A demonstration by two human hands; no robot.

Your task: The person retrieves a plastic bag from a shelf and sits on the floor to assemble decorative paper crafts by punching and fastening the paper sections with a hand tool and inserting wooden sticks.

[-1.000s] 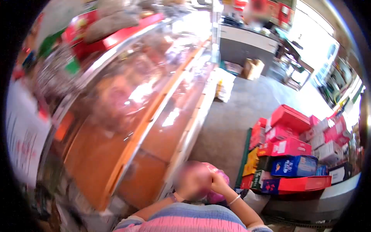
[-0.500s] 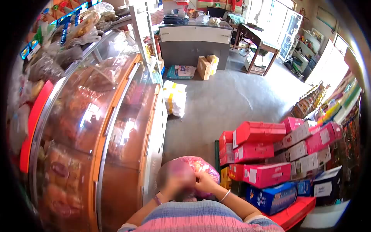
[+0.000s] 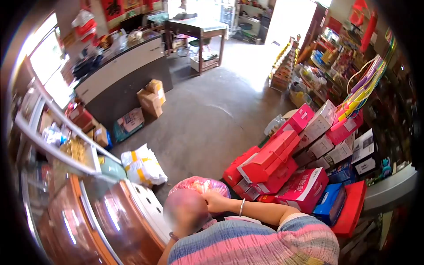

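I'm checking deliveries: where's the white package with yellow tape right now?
Head view, left of centre: the white package is on the floor, near the glass case, left of the pink bag.

The bag (image 3: 219,186) was pink and red, mottled with pale patches. Broad bands of blue, pink and cream striped the knitted top (image 3: 247,240); the bracelet (image 3: 242,206) was silvery white. The handled box (image 3: 276,158) was red, the lettered box (image 3: 304,190) deep pink with white characters, the small box (image 3: 331,203) blue. Yellow strips crossed the white parcel (image 3: 143,165). The cartons (image 3: 150,104) were brown, the floor (image 3: 198,123) grey, the bench (image 3: 121,95) darker grey below a whitish panel.
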